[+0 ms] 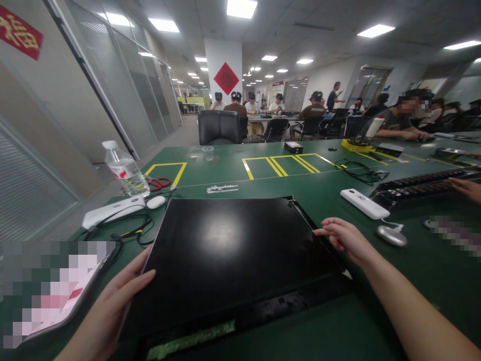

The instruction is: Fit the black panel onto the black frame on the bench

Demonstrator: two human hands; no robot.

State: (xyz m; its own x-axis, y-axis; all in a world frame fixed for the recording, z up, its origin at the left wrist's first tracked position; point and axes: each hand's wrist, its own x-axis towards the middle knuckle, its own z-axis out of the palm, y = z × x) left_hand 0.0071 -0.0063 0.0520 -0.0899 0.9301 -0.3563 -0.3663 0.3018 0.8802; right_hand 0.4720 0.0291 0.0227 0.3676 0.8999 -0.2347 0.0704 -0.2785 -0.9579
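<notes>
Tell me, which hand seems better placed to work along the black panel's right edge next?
Probably the right hand: its fingertips are at that edge of the black panel, while the left hand holds the opposite side.

Seen from where I stand: red wall hanging (20, 31), ten o'clock, gold character "福". Red diamond sign (226, 78), twelve o'clock, character too dark to read. Brown T-shirt (312, 113), one o'clock, pale capitals, blurred. Power bank (364, 203), three o'clock, marking unclear.
</notes>
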